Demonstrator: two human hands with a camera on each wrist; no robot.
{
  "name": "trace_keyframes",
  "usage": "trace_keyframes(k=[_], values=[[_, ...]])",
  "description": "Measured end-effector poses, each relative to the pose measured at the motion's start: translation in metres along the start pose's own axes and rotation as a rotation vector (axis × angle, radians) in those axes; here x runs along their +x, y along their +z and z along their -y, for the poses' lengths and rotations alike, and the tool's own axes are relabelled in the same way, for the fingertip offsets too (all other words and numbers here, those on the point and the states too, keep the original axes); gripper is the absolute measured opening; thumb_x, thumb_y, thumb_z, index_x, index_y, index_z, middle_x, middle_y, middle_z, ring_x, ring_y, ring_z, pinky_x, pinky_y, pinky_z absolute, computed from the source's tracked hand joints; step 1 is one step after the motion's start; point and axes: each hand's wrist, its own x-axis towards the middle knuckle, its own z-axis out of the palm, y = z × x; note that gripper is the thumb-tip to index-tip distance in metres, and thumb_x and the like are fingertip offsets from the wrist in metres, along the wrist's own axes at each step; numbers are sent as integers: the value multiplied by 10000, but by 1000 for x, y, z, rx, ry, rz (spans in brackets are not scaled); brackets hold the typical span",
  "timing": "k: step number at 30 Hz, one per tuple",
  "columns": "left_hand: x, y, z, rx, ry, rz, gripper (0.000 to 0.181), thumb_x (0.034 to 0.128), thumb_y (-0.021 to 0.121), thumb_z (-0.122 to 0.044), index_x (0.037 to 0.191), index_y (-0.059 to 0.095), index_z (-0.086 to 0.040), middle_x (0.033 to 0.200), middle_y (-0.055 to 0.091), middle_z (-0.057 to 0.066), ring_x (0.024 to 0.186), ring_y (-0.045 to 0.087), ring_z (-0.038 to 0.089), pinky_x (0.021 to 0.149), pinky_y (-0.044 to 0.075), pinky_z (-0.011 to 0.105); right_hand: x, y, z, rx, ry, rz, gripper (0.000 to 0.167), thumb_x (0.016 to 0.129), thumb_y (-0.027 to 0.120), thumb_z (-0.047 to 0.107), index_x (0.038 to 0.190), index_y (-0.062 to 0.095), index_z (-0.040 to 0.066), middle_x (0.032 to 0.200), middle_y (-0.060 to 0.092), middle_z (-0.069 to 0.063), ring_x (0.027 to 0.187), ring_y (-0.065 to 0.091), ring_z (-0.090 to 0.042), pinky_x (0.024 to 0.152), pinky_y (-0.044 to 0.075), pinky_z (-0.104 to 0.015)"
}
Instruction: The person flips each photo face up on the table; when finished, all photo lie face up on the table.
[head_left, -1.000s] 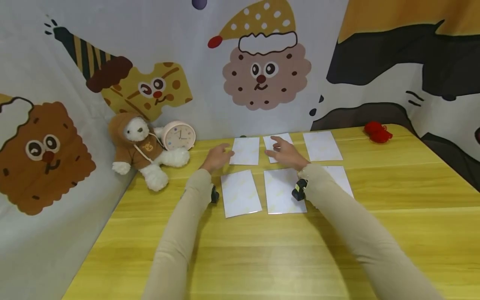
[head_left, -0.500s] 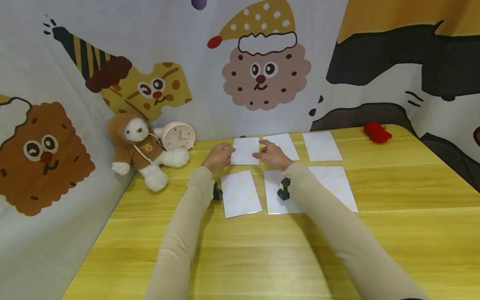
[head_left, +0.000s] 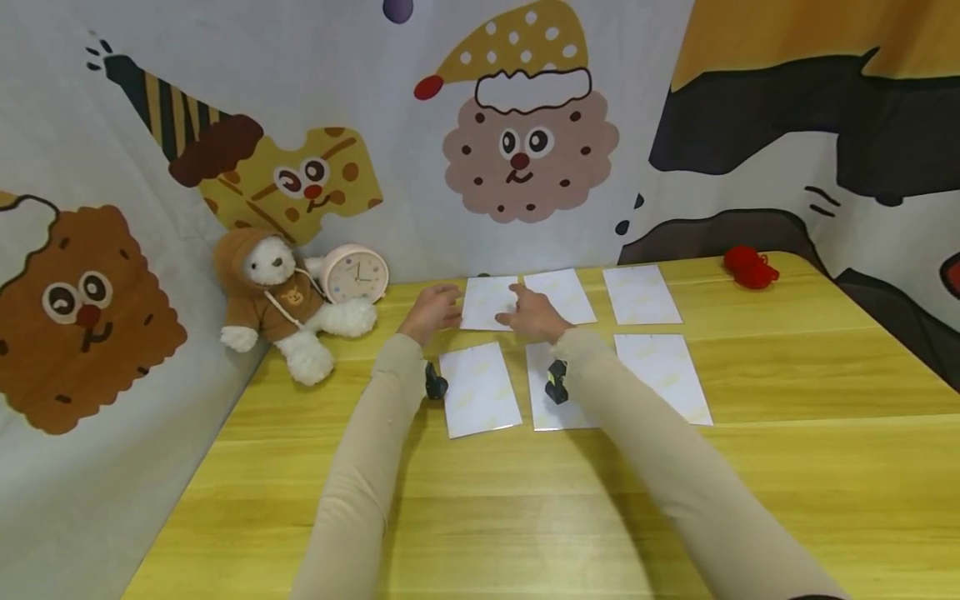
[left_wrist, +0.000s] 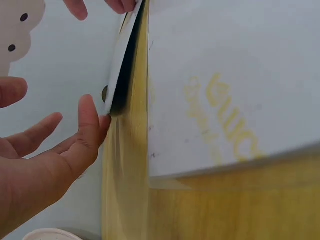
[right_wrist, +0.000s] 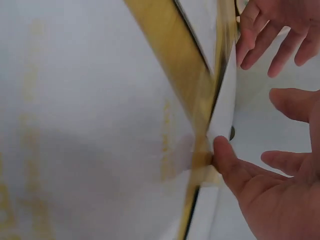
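Two beige fabric sleeves [head_left: 360, 467] lie nearest, above a smooth yellow wood-grain table [head_left: 502, 521]; small black device [head_left: 557, 382] at the right wrist. Next, a near row of three white rectangular sheets [head_left: 480, 390], crisp-edged; faint yellow lettering legible on one as marks only. Beyond it, the target card [head_left: 483, 302], at the left end of the far row: thin, white, four-cornered, tilted, with a dark gap beneath its edge in the left wrist view. Left hand [head_left: 431, 312]: fingers spread, uncurled, one tip touching a card corner. Right hand [head_left: 534, 315]: likewise spread, one digit at another corner; no clench in either. Further right, two flat white sheets. Behind left: fluffy white plush toy [head_left: 270, 296] in brown hoodie, round pale clock [head_left: 357, 275]. Rear: printed cloth backdrop [head_left: 420, 183], lightly creased.
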Motion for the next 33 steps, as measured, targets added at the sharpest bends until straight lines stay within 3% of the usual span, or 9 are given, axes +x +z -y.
trace_keyframes(k=[6,10,15,18,24,29,33], values=[[0,-6,2,-96,12,-31,497,1066,458,-170,1538,372,-39,1527,443,212,1331,520,321,1151,440,417,-1,1,11,-130,-51,31,744,1021,554,342,1608,186,71,1551,435,-236,1444,414,-398,1207,351,-493],[2,-6,1,-145,34,-24,465,1053,473,-105,1502,410,-1,1467,508,245,1153,603,241,1123,462,394,-1,2,14,-157,-69,30,696,1040,506,367,1610,204,106,1547,450,-221,1442,421,-391,1209,350,-485],[3,-2,1,-126,59,23,407,1047,504,-108,1439,513,0,1335,615,170,924,636,114,1058,483,384,-2,4,17,-147,-69,31,639,1061,442,372,1607,228,118,1573,420,-202,1457,397,-397,1221,329,-486],[3,0,0,-113,68,53,396,1049,514,-132,1432,542,-33,1258,639,135,863,643,93,1087,479,424,-2,4,20,-148,-82,26,628,1067,409,401,1609,233,137,1569,428,-199,1444,415,-403,1213,341,-491],[4,5,-1,-136,58,126,443,1060,506,-186,1493,481,-98,1424,575,196,862,683,127,1133,449,484,-1,5,24,-161,-100,22,635,1063,358,494,1610,247,191,1529,484,-200,1370,507,-391,1161,404,-503],[4,8,-3,-142,49,145,464,1062,512,-233,1515,458,-152,1481,535,179,1001,671,195,1140,443,478,-1,2,26,-133,-92,6,632,1050,393,511,1596,294,209,1535,481,-190,1406,470,-382,1178,385,-506],[4,9,-4,-168,46,143,462,1060,518,-254,1515,461,-196,1486,532,163,1097,660,236,1145,437,481,1,0,26,-68,-117,-9,622,1049,445,469,1583,324,176,1427,584,-204,1296,580,-343,1086,478,-477]])
